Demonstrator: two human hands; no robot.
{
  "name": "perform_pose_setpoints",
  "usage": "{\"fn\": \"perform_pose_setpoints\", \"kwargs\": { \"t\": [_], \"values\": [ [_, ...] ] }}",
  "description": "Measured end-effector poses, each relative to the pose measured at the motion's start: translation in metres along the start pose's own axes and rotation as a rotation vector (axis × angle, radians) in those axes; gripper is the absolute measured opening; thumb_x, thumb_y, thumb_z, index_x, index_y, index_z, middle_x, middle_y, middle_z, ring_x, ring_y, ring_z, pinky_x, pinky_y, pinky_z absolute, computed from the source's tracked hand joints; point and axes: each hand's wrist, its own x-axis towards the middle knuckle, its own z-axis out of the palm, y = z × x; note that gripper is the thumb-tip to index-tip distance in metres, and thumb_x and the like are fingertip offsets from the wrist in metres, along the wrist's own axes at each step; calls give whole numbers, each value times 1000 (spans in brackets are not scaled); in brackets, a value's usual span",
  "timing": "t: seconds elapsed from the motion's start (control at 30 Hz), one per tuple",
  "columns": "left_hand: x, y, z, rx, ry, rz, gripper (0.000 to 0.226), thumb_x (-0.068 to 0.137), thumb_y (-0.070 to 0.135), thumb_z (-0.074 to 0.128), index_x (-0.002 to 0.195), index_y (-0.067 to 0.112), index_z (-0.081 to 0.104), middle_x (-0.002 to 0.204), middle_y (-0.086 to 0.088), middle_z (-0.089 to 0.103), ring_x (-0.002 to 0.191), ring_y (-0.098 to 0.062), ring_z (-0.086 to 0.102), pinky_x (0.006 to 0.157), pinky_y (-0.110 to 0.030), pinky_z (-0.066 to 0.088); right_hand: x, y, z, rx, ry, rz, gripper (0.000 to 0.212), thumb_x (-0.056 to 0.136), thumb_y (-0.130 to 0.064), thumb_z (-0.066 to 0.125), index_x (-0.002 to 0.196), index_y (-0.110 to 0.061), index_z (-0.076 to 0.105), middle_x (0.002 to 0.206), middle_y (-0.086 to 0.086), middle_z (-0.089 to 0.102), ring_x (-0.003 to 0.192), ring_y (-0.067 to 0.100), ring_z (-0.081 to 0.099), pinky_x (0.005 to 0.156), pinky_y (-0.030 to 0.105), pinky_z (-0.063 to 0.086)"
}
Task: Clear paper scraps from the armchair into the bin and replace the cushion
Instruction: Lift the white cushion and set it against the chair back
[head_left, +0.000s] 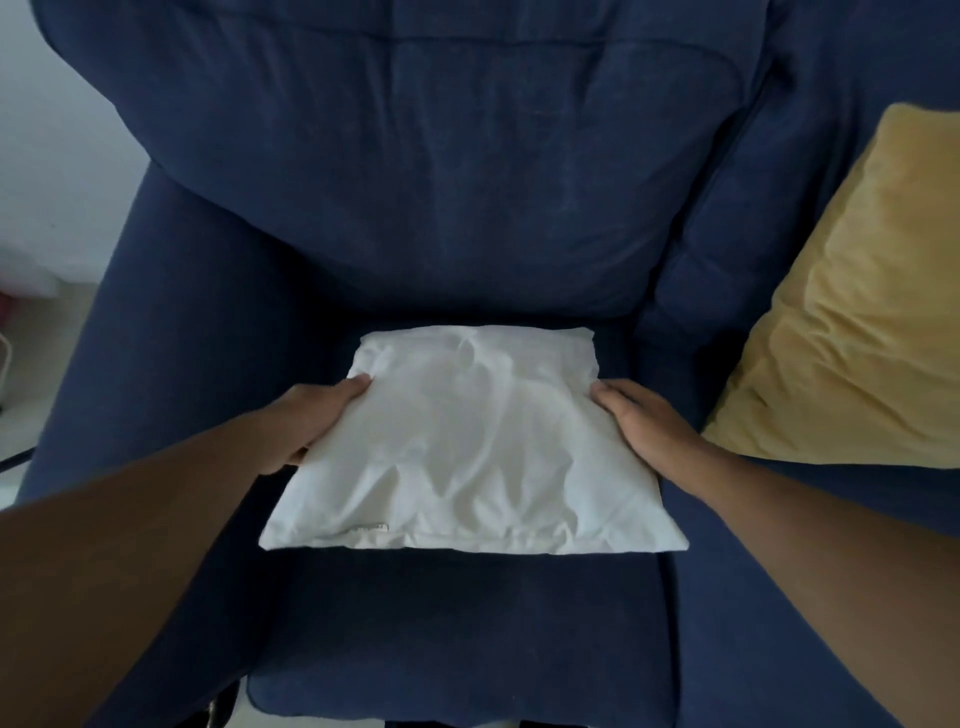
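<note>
A white cushion (470, 447) lies flat over the seat of the dark blue armchair (441, 182), its zip edge toward me. My left hand (311, 421) grips the cushion's left side, thumb on top and fingers underneath. My right hand (644, 426) holds the right side, fingers laid over its edge. No paper scraps or bin show in the head view.
A yellow cushion (852, 322) leans on the blue sofa section to the right of the armchair. A pale floor and white wall (47, 208) show at the left, past the armrest. The seat's front part (457, 623) lies bare.
</note>
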Motion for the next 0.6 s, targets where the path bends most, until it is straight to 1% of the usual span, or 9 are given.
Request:
{"fn": "perform_pose_setpoints", "kwargs": {
  "t": [0.07,0.17,0.27,0.3,0.37,0.47,0.5,0.53,0.6],
  "values": [
    [0,9,-14,-36,-43,-7,60,84,71,66,113,18,69,110,-9,73,100,-31,70,92,-47,57,4,-4,-2,105,65,-43,22,103,-43,52,112,-37,72,121,-10,69,113,15,62,103,39,45],
    [-2,24,-26,-102,-119,-27,53,91,59,66,120,14,67,110,-14,75,99,-34,72,84,-46,58,9,-8,-5,284,116,-89,27,104,-20,52,108,-30,77,116,-8,74,113,13,66,101,31,49],
    [-4,37,-40,-99,-165,-23,50,95,56,62,120,13,69,109,-16,77,100,-36,73,82,-45,58,3,-9,-8,174,177,-215,26,103,-6,55,115,-20,72,115,-14,69,107,3,64,86,10,47],
    [-5,40,-45,-96,-165,-8,50,95,56,61,119,13,71,108,-16,77,101,-35,73,85,-45,57,3,-6,-9,73,221,-255,24,102,-4,59,121,-15,69,117,-12,65,104,3,62,82,9,45],
    [-4,47,-55,-93,-146,43,46,97,55,59,115,15,73,109,-14,77,98,-32,72,84,-42,55,6,-4,-12,-43,290,-231,30,99,-5,67,128,-7,62,116,-2,59,106,13,57,85,22,45],
    [0,56,-65,-168,-186,62,40,96,56,59,101,19,73,103,-6,73,80,-22,69,71,-34,52,17,-16,-17,118,322,-53,18,97,-14,66,113,-12,58,107,3,63,99,25,61,86,40,54],
    [1,58,-67,-243,-195,39,38,95,57,59,98,21,72,95,-3,72,71,-18,69,65,-30,54,23,-21,-18,228,332,-14,12,96,-17,63,106,-13,60,98,5,67,88,27,64,76,41,59],
    [1,62,-67,-324,-188,24,35,96,56,59,98,22,71,85,0,73,64,-15,70,58,-26,57,26,-28,-17,370,341,22,7,96,-17,54,99,-16,61,84,4,69,74,25,63,59,34,57],
    [1,71,-68,-429,-146,55,29,101,46,57,103,21,71,76,1,76,63,-14,74,58,-28,62,31,-48,-14,556,372,49,26,97,-12,36,87,-19,59,61,-1,64,52,18,51,38,18,36]
  ]
}}
